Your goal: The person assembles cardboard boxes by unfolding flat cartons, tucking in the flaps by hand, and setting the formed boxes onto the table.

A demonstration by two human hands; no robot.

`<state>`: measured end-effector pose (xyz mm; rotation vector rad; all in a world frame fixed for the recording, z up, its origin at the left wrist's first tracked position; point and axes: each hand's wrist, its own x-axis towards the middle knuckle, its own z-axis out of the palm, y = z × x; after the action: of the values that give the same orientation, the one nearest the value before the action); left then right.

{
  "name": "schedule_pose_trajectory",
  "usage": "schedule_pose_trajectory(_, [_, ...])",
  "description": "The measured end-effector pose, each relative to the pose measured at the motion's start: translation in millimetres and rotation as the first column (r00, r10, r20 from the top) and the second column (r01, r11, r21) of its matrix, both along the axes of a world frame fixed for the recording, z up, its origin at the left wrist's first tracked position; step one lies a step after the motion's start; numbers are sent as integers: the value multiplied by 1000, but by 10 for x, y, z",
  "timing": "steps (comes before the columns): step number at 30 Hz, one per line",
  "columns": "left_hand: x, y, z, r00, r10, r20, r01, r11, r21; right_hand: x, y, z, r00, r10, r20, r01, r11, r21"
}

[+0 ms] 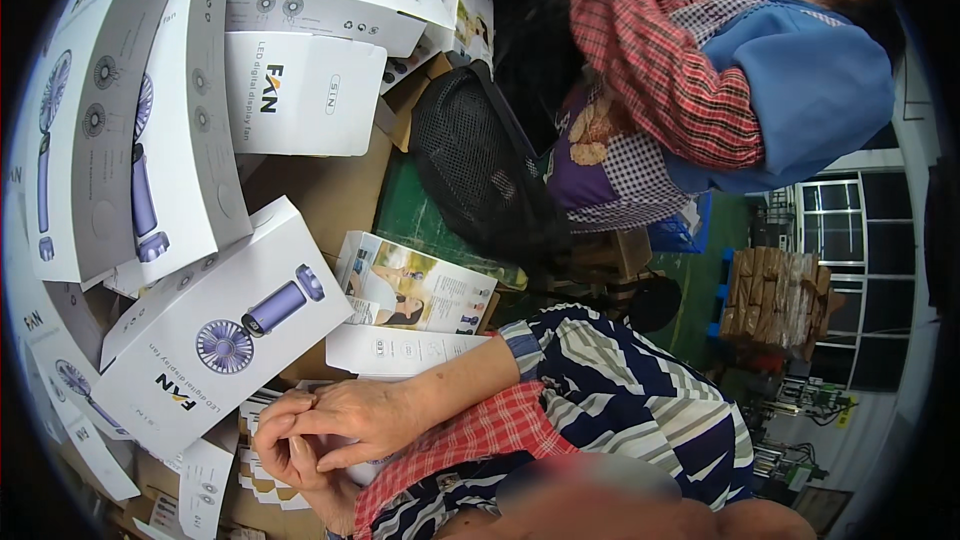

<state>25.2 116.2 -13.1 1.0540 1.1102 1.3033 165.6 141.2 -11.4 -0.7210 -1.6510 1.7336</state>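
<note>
My right hand (370, 420) reaches in from a striped sleeve, its back showing and its fingers bent over the fingers of my left hand (292, 452). The two hands are closed together, and no object shows between them. Where the fingers overlap, part of the left hand is hidden. Just beyond them lies a white fan box (225, 330) with a purple handheld fan printed on it. A box with a photo panel (420, 285) rests beside my right forearm, with a white box flap (400, 350) in front of it. Small white and brown cardboard pieces (262, 480) lie under the hands.
Tall white fan boxes (85, 110) crowd the left side, and another fan box (305, 95) lies farther back. A black mesh bag (475, 155) sits on the green surface. One co-worker in a red checked sleeve (670, 80) is at the far side. Wrapped cartons (775, 300) are stacked at right.
</note>
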Motion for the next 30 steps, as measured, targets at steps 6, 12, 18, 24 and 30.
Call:
schedule_pose_trajectory(6, [-9, 6, 12, 1000, -8, 9, 9, 994, -112, 18, 37, 45, 999, -1, -32, 0, 999, -55])
schedule_pose_trajectory(12, [-7, 26, -6, 1000, -16, 1, 16, 998, -65, 6, 17, 14, 1000, -22, -2, 22, 1000, -9])
schedule_pose_trajectory(18, [-36, 15, -43, 995, -78, 59, 80, 996, -43, -45, -58, -85, 995, -103, 16, 101, 988, 121])
schedule_pose_trajectory(24, [4, -2, -57, 988, -117, 104, 115, 993, 31, 2, -90, -70, 992, -127, 9, 124, 979, 163])
schedule_pose_trajectory(30, [-22, 43, -50, 990, -113, 83, 114, 993, -4, 11, -27, 3, 989, -141, -40, 146, 975, 165])
